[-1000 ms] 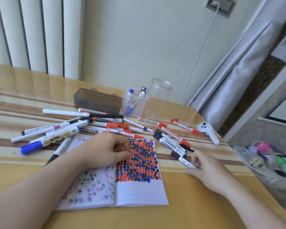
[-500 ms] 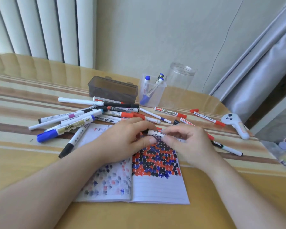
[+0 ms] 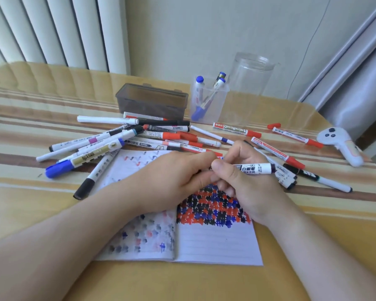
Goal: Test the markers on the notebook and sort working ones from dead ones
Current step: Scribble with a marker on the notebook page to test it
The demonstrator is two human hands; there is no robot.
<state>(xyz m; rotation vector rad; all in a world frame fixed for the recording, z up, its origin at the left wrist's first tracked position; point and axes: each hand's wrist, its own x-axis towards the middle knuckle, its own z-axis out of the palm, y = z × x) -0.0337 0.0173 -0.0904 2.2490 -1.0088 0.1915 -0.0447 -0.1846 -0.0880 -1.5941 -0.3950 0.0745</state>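
Striped table (image 3: 30, 187): one notebook (image 3: 215, 246), two hands (image 3: 169, 181) (image 3: 252, 190) holding one marker (image 3: 254, 168).

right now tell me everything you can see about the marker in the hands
The marker is a white plastic barrel with black printed lettering, partly reading "ARKER", and a dark band at its right end. It lies roughly level above the open notebook, touching no page that I can see. The right hand holds its middle with thumb and curled fingers. The left hand pinches its left end, hiding whether a cap is there. Its ink colour cannot be told.
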